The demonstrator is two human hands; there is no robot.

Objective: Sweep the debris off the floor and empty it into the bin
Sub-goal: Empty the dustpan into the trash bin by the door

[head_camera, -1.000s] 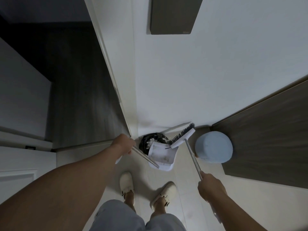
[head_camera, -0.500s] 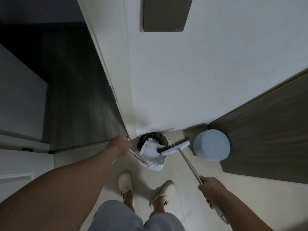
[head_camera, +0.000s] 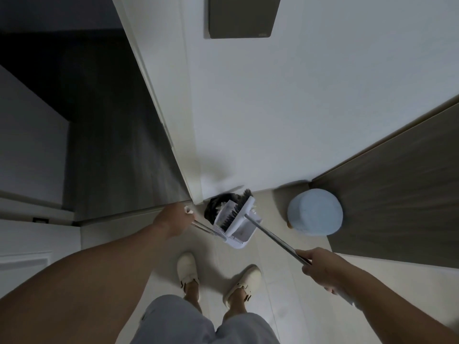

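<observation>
While tilted, white plastic dustpan point(head_camera: 236, 228)

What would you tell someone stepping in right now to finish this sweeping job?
Left hand: closed on the dustpan handle, pan tilted over the black-lined bin in the corner.
Right hand: closed on the broom pole, bristles inside the pan.
Done: debris collected, pan brought to the bin.
Left: brush out what remains in the pan, then put the tools down.

shiny metal broom handle point(head_camera: 275, 240), matt white plastic dustpan point(head_camera: 238, 230), dark stiff bristles point(head_camera: 234, 212), smooth pale floor tiles point(head_camera: 285, 294), wood-grain panel point(head_camera: 397, 194).
</observation>
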